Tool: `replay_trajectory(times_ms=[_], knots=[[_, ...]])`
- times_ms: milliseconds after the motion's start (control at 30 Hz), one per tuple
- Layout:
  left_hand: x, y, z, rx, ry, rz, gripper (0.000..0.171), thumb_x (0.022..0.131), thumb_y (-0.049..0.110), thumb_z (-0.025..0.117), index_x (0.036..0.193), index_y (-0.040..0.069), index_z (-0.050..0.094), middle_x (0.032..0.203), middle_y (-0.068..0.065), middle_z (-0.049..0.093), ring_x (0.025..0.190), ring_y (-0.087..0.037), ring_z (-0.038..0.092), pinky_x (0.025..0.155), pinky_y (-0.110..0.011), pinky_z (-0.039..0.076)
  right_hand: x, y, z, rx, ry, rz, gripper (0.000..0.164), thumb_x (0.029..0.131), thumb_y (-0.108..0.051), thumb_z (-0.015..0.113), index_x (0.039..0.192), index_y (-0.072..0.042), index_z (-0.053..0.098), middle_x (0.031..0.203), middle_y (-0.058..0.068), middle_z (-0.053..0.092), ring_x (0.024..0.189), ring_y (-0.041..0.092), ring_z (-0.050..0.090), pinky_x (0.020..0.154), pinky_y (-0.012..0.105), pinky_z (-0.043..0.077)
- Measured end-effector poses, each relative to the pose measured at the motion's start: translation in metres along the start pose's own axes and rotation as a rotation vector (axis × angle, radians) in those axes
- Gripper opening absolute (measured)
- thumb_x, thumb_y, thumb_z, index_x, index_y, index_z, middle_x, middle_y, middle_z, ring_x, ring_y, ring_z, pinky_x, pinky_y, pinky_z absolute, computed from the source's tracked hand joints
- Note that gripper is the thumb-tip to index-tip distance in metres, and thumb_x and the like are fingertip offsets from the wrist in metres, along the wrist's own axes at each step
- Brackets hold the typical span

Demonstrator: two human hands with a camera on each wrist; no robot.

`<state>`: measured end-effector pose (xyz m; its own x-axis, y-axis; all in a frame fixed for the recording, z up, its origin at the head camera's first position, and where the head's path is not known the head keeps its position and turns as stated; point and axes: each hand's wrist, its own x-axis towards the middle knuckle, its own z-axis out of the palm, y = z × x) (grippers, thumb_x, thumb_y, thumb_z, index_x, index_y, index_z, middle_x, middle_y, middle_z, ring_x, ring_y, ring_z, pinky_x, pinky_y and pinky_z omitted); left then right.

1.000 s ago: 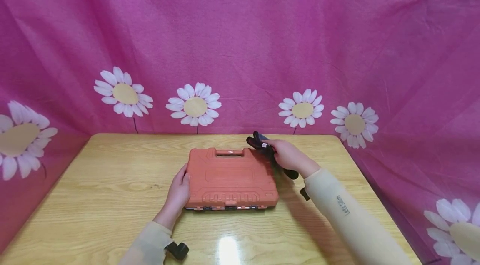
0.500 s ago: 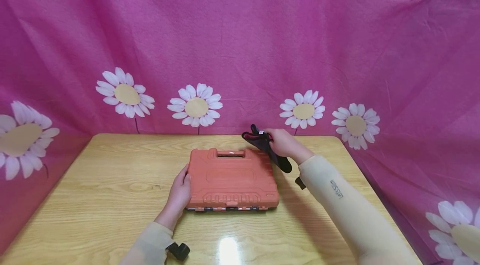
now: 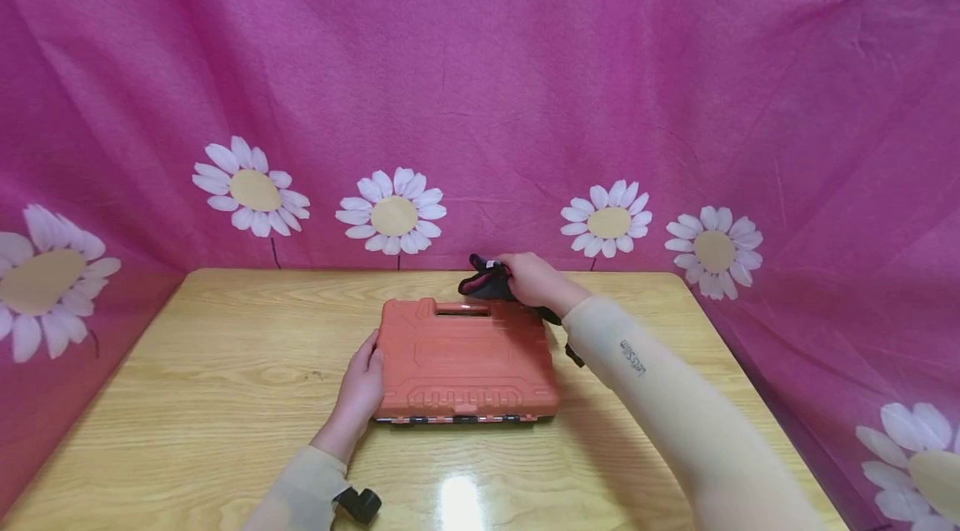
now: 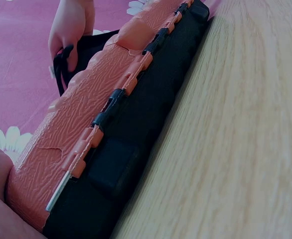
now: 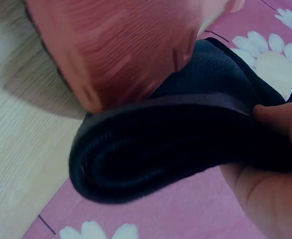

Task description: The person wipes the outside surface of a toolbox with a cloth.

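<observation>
Magenta cloth printed with white daisies (image 3: 487, 81) spans the upper part of the head view, behind a pale wood-grain table (image 3: 255, 364) that fills the lower part. A long beige sleeve (image 3: 667, 406) slants from the lower right of that frame toward the centre, and a shorter one comes in at the bottom, left of centre. The orange case (image 3: 465, 356) lies flat on the table, in the lower middle of the frame, its lid down and its handle edge toward the top of the picture. The left hand (image 3: 360, 385) rests against the case's left side, touching it, with the forearm angled up from the bottom edge; how far its fingers curl round the case cannot be told, since most of them are hidden. The right hand (image 3: 534, 281) reaches across above the case's upper right corner, palm side turned down, and grips a dark folded cloth (image 3: 486, 285) between thumb and fingers. That cloth hangs at the case's top edge in the head view and stretches across the middle of the right wrist view, its thick rounded fold toward the left; whether it touches the case is unclear. Along the case's near edge runs a row of orange and black hinges (image 3: 465, 419), seen diagonally in the left wrist view
</observation>
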<state>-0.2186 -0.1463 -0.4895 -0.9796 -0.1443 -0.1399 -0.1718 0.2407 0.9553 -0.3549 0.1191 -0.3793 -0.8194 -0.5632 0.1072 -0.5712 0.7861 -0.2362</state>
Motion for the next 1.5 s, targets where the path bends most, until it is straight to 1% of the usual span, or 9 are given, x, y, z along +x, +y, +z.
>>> replay_trajectory(times_ms=[67, 167, 333, 467, 633, 833, 1067, 1267, 1500], knots=[[0.0, -0.001, 0.0, -0.002, 0.003, -0.001, 0.054, 0.113, 0.017, 0.027, 0.164, 0.002, 0.019, 0.168, -0.028, 0.019, 0.157, -0.045, 0.014, 0.127, -0.061, 0.014, 0.004, -0.005, 0.003, -0.009, 0.003, -0.011, 0.04, 0.085, 0.008, 0.056, 0.123, 0.0, 0.07, 0.114, 0.017, 0.075, 0.106, 0.035, 0.072, 0.096, 0.047, 0.057], [0.0, -0.001, 0.0, 0.001, 0.008, 0.007, 0.053, 0.113, 0.017, 0.027, 0.164, 0.002, 0.02, 0.168, -0.028, 0.02, 0.156, -0.046, 0.015, 0.127, -0.061, 0.015, 0.009, -0.013, 0.007, -0.015, 0.017, 0.012, 0.037, 0.086, 0.008, 0.057, 0.12, 0.0, 0.07, 0.112, 0.017, 0.076, 0.105, 0.034, 0.072, 0.095, 0.046, 0.057], [0.0, 0.0, -0.001, 0.004, 0.014, 0.02, 0.053, 0.113, 0.017, 0.027, 0.163, 0.001, 0.021, 0.167, -0.028, 0.021, 0.156, -0.046, 0.016, 0.127, -0.061, 0.015, 0.021, -0.025, 0.015, -0.014, 0.052, 0.122, 0.027, 0.094, 0.001, 0.057, 0.117, 0.0, 0.071, 0.111, 0.019, 0.076, 0.108, 0.036, 0.072, 0.097, 0.047, 0.057], [-0.001, 0.001, 0.0, 0.012, 0.017, 0.029, 0.053, 0.113, 0.016, 0.028, 0.163, 0.0, 0.021, 0.167, -0.029, 0.021, 0.155, -0.047, 0.016, 0.127, -0.06, 0.016, 0.033, -0.032, 0.023, 0.0, 0.043, 0.188, 0.026, 0.098, -0.004, 0.056, 0.12, 0.001, 0.069, 0.116, 0.02, 0.075, 0.113, 0.036, 0.07, 0.1, 0.046, 0.056], [-0.002, 0.003, 0.0, 0.013, 0.016, 0.029, 0.053, 0.113, 0.017, 0.028, 0.163, 0.0, 0.022, 0.166, -0.03, 0.022, 0.155, -0.048, 0.017, 0.126, -0.062, 0.016, 0.046, -0.039, 0.029, 0.018, 0.015, 0.193, 0.027, 0.098, -0.004, 0.056, 0.121, 0.001, 0.069, 0.117, 0.019, 0.075, 0.116, 0.034, 0.069, 0.101, 0.044, 0.056], [-0.001, 0.003, 0.0, 0.016, 0.018, 0.025, 0.053, 0.113, 0.017, 0.028, 0.163, 0.0, 0.023, 0.166, -0.03, 0.023, 0.155, -0.047, 0.017, 0.127, -0.061, 0.016, 0.053, -0.053, 0.037, 0.034, -0.01, 0.159, 0.027, 0.098, -0.005, 0.059, 0.122, 0.0, 0.069, 0.118, 0.018, 0.074, 0.115, 0.034, 0.069, 0.102, 0.042, 0.055], [0.0, 0.002, -0.001, 0.026, 0.022, 0.031, 0.052, 0.113, 0.015, 0.028, 0.162, -0.001, 0.023, 0.165, -0.03, 0.023, 0.155, -0.047, 0.018, 0.127, -0.061, 0.016, 0.056, -0.072, 0.05, 0.067, -0.044, 0.08, 0.031, 0.101, -0.005, 0.06, 0.131, -0.001, 0.065, 0.12, 0.016, 0.074, 0.115, 0.031, 0.07, 0.103, 0.039, 0.055], [0.0, 0.001, 0.0, 0.016, 0.03, 0.041, 0.052, 0.112, 0.012, 0.029, 0.162, -0.002, 0.024, 0.165, -0.031, 0.024, 0.155, -0.047, 0.019, 0.127, -0.06, 0.017, 0.062, -0.085, 0.057, 0.064, -0.051, 0.015, 0.029, 0.101, -0.005, 0.059, 0.13, -0.002, 0.065, 0.118, 0.013, 0.075, 0.113, 0.028, 0.071, 0.103, 0.038, 0.055], [-0.001, 0.002, 0.001, 0.013, 0.035, 0.056, 0.052, 0.112, 0.012, 0.03, 0.161, -0.004, 0.024, 0.164, -0.031, 0.026, 0.154, -0.047, 0.021, 0.127, -0.059, 0.019, 0.064, -0.091, 0.058, 0.023, -0.128, -0.129, 0.026, 0.1, 0.001, 0.058, 0.123, -0.006, 0.067, 0.114, 0.011, 0.075, 0.107, 0.024, 0.07, 0.1, 0.037, 0.055]])
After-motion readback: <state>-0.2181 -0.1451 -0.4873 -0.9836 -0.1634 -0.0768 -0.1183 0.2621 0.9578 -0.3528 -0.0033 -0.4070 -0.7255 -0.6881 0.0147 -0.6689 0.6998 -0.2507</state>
